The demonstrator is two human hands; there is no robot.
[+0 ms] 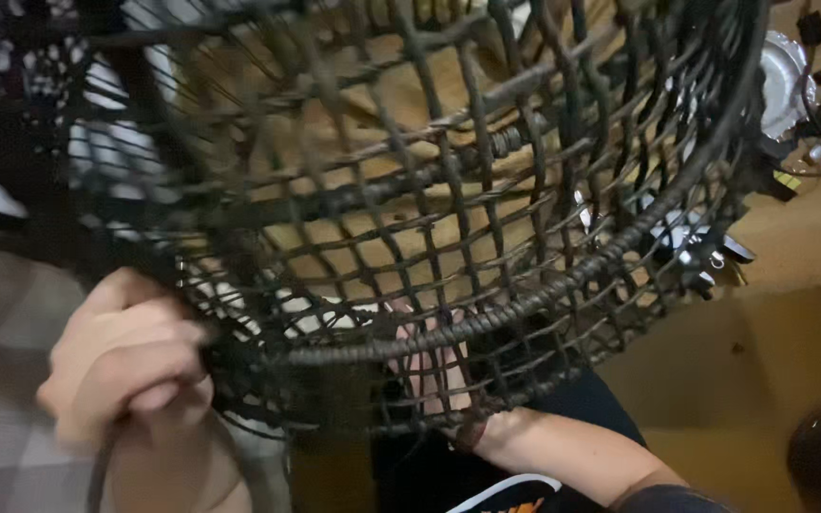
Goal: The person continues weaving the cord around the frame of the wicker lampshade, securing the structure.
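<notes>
Both hands grip dark wicker frame (448, 190): left fingers (144, 366) clenched on rim, right fingers (429, 366) behind weave.

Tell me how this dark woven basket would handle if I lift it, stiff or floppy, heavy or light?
The basket is probably fairly stiff: its open lattice keeps a rounded shape around thick wrapped rims. It is likely light for its size, being mostly gaps. Grip should be easy, since the left hand closes on the edge and the right hand shows through the weave.
</notes>
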